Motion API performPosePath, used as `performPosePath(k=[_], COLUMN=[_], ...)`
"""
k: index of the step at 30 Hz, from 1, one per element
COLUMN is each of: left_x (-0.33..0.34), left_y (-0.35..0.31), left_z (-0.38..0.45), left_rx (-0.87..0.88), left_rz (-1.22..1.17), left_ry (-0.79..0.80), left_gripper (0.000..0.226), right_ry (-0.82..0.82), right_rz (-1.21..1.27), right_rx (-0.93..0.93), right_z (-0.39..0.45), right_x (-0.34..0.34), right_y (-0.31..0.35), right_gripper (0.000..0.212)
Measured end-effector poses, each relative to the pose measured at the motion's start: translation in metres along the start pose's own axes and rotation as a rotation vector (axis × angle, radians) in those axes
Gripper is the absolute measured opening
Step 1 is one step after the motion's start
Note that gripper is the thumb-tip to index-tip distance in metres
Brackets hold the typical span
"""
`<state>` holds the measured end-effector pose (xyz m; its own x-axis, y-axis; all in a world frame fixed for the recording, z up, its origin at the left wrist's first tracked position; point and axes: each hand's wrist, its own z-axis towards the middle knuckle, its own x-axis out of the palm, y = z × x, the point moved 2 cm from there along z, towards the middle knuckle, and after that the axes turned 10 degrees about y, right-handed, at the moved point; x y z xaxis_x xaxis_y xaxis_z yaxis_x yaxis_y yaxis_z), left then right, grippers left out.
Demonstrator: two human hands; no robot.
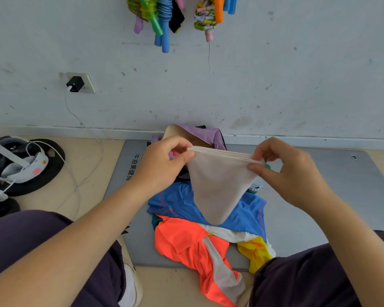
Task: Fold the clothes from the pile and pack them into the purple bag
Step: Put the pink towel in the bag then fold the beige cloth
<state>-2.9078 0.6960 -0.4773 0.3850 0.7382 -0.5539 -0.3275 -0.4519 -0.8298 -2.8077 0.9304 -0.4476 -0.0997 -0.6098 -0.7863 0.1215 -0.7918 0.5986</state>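
A folded beige cloth (215, 185) hangs in the air above the pile, its layered top edge stretched level. My left hand (164, 165) pinches the left corner of that edge, and my right hand (288, 171) pinches the right corner. Below lies the pile: a blue garment (175, 202), an orange and white garment (186, 244) and a yellow piece (255, 251). The purple bag (206, 134) stands open against the wall just behind my hands, showing its cream lining.
The clothes lie on a grey mat (319, 196) on a tan floor. A headset (16, 165) with white cables sits on a black disc at left. A charger (74, 84) is plugged into the wall. Coloured jump ropes (162, 16) hang above.
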Motion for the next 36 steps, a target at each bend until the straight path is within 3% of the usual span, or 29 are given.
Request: performPosePath(k=[3, 5, 8, 10, 13, 15, 16, 18, 20, 22, 25, 29, 33, 36], left_x=[0.003, 0.007, 0.011, 0.011, 0.006, 0.002, 0.001, 0.006, 0.008, 0.007, 0.002, 0.001, 0.002, 0.004], left_y=[-0.004, -0.003, 0.0, -0.006, -0.016, -0.016, -0.018, -0.016, -0.016, -0.011, -0.01, -0.01, -0.012, -0.013], left_z=[0.001, 0.001, 0.0, -0.001, -0.004, -0.006, -0.009, -0.015, -0.014, -0.01, -0.007, -0.006, -0.007, -0.008], left_rx=[-0.004, -0.063, -0.214, -0.223, -0.165, -0.169, -0.185, -0.197, -0.218, -0.206, -0.158, -0.17, -0.139, -0.145], left_rz=[-0.095, -0.199, -0.316, -0.336, -0.693, -0.918, -0.887, -0.726, -0.7, -0.773, -0.845, -0.736, -0.724, -0.713], left_ry=[0.052, 0.14, 0.195, 0.15, 0.1, 0.272, 0.414, 0.628, 0.528, 0.385, 0.322, 0.28, 0.268, 0.311], left_gripper=[0.02, 0.014, 0.011, 0.013, 0.028, 0.068, 0.075, 0.045, 0.032, 0.04, 0.051, 0.051, 0.054, 0.044], right_ry=[0.053, 0.084, 0.178, 0.214, 0.14, 0.045, -0.009, -0.088, -0.074, 0.064, 0.248, 0.157, 0.19, 0.138], right_rz=[0.007, -0.016, 0.305, 0.54, 0.717, 0.778, 0.8, 0.861, 1.029, 1.163, 1.114, 1.166, 1.224, 1.222], right_rx=[0.067, 0.076, 0.163, 0.211, 0.238, 0.217, 0.209, 0.222, 0.23, 0.225, 0.228, 0.234, 0.235, 0.273], right_z=[0.002, 0.003, 0.003, 0.001, 0.001, 0.002, 0.002, 0.003, 0.004, 0.004, 0.001, 0.002, 0.002, 0.002], right_x=[0.001, 0.001, 0.005, 0.009, 0.011, 0.009, 0.007, 0.005, 0.008, 0.016, 0.03, 0.027, 0.029, 0.025], right_y=[-0.004, -0.005, -0.005, -0.002, 0.002, 0.003, 0.002, -0.002, -0.003, 0.001, 0.006, 0.006, 0.008, 0.007], right_gripper=[0.026, 0.014, 0.007, 0.015, 0.025, 0.021, 0.021, 0.025, 0.034, 0.044, 0.035, 0.032, 0.038, 0.037])
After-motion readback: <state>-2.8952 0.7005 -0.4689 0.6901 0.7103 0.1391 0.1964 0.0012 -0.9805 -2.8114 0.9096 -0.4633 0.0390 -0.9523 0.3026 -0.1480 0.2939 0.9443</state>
